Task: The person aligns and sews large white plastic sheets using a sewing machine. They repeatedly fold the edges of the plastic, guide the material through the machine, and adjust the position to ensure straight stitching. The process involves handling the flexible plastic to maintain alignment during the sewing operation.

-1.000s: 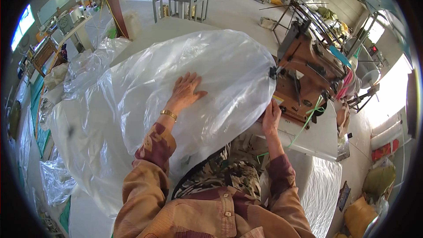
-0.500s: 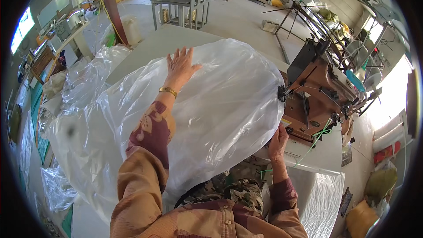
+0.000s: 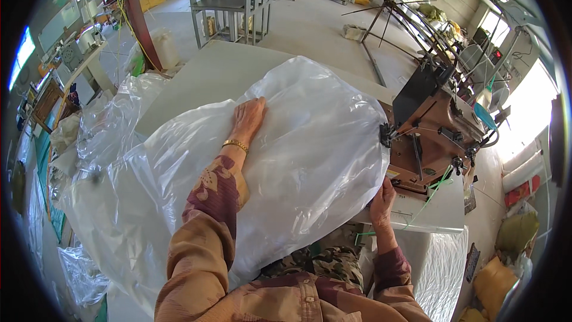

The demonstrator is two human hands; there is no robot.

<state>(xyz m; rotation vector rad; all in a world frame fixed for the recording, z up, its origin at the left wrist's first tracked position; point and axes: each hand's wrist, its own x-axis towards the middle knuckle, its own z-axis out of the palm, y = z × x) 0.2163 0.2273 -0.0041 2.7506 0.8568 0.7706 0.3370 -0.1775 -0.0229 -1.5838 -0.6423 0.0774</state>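
Observation:
A large sheet of clear plastic film point(image 3: 304, 161), perhaps a bag, spreads over the table in front of me. Its rounded right edge lies under the black presser foot point(image 3: 386, 135) of a brown sewing machine point(image 3: 417, 155). My left hand point(image 3: 249, 120) is closed on the film near its far edge, the fingers curled into it. Close to the machine's front, my right hand point(image 3: 383, 203) pinches the film's right rim. The fingertips of that hand are partly hidden. A green thread point(image 3: 424, 201) hangs from the machine past my right wrist.
The grey tabletop point(image 3: 196, 77) shows beyond the film. More crumpled plastic point(image 3: 110, 110) is heaped at the left, and a plastic bundle point(image 3: 440, 268) hangs at the lower right. A metal frame stand point(image 3: 229, 0) and a spoked thread rack point(image 3: 393, 6) stand behind.
My left hand has gone from spread flat above the film to closed on it, moving nearer to me. The film's far edge has been drawn in there. My right hand stays at the rim.

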